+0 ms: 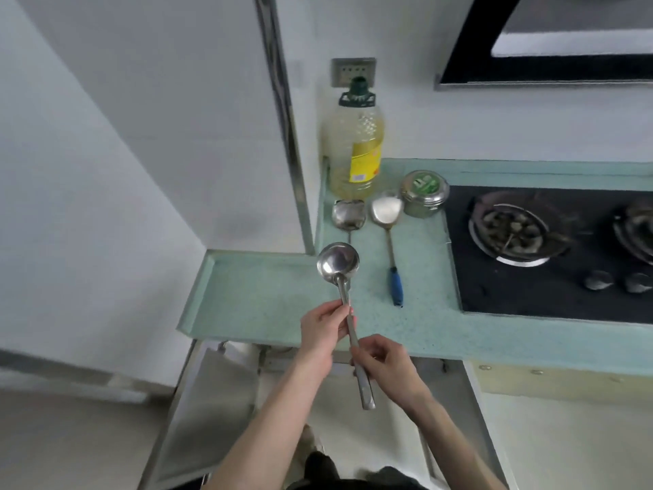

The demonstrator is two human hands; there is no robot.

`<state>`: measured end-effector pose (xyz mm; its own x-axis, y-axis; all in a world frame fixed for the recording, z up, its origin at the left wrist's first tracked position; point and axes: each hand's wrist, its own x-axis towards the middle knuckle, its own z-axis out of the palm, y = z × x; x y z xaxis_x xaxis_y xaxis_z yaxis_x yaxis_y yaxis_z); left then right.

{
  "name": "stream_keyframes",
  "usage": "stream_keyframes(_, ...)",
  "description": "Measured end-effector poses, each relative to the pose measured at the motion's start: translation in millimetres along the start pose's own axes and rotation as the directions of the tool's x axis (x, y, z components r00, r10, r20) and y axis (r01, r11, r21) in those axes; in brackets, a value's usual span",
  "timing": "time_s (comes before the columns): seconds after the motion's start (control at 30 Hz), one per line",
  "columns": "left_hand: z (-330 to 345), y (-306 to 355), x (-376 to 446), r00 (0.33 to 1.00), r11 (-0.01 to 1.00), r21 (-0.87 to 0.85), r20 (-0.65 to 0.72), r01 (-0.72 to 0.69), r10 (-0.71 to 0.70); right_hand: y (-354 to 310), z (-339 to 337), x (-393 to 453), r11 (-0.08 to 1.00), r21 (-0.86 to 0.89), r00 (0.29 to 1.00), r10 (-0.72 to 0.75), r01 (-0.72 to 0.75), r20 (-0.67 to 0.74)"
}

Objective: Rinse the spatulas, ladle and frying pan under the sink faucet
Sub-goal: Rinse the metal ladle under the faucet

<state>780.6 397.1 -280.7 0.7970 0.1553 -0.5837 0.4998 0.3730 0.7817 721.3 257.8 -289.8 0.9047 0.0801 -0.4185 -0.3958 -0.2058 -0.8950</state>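
Ladle (338, 264) held level over table (254, 298), left hand (319, 330) fingers pinched on upper stem, right hand (383, 366) fingers curled round lower handle. Risk: slip from wet steel, or bowl knocking the two spatulas (349, 214) lying just beyond. Open room leftward; table edge close below hands; no faucet or frying pan visible.

Speckled green counter (417, 323), blue-handled spatula (387, 221)

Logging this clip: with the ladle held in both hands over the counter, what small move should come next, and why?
Probably carry the ladle off toward the sink. Both hands, left and right, grip its handle, it is clear of the counter, and no faucet shows here. The two spatulas lie waiting.
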Motion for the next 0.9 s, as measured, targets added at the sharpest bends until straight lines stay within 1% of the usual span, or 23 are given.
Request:
stream_keyframes(0.17, 33, 11, 36, 0.992, 0.997, 0.074, 0.116, 0.037, -0.046, -8, -10, 19, 1.0, -0.029, 0.984, -0.015, 0.01, -0.178)
stream_keyframes(0.3, 68, 10, 54, 0.983, 0.985, 0.159, 0.16, 0.067, -0.093, -9, -31, 27, 1.0, -0.012, 0.961, 0.001, -0.004, -0.278)
stream_keyframes(0.4, 95, 7, 69, 0.982, 0.968, 0.241, 0.156, 0.07, -0.11, -7, -52, 39, 1.0, 0.02, 0.942, 0.027, -0.021, -0.335)
stream_keyframes(0.5, 122, 4, 85, 0.986, 0.961, 0.268, 0.135, 0.063, -0.102, -5, -77, 54, 0.998, 0.056, 0.933, 0.031, -0.012, -0.359)
stream_keyframes(0.63, 157, 1, 103, 0.992, 0.956, 0.287, 0.09, 0.057, -0.087, -3, -108, 81, 0.998, 0.049, 0.931, 0.046, -0.03, -0.363)
stream_keyframes(0.73, 181, -6, 123, 0.992, 0.955, 0.291, 0.083, 0.063, -0.091, 5, -129, 105, 0.999, 0.027, 0.922, 0.052, -0.045, -0.384)
stream_keyframes(0.9, 211, -19, 162, 0.991, 0.932, 0.358, 0.092, 0.06, -0.099, 23, -152, 148, 0.998, 0.015, 0.913, 0.063, -0.062, -0.402)
